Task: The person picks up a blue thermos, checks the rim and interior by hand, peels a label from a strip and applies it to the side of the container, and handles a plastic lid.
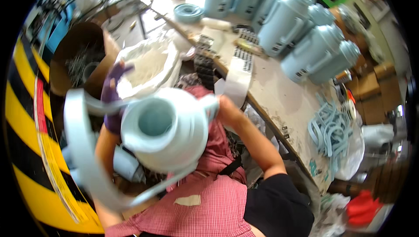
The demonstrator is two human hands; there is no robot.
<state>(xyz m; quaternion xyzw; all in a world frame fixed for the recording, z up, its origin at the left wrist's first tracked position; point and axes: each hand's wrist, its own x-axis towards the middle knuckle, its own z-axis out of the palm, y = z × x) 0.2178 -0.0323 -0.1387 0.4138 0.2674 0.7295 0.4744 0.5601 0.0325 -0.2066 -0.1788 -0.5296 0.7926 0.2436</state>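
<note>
Gripping pale blue jug (163,128) on lap: right hand (224,106) closed behind handle; gloved left hand (112,101) pulling pale strip (83,149), fingers partly spread.

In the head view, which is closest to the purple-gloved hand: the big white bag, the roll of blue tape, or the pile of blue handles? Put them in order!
From the left hand:
1. White bag, right beside it.
2. Roll of blue tape, up on the table's far end.
3. Pile of blue handles, far right on the table.
</note>
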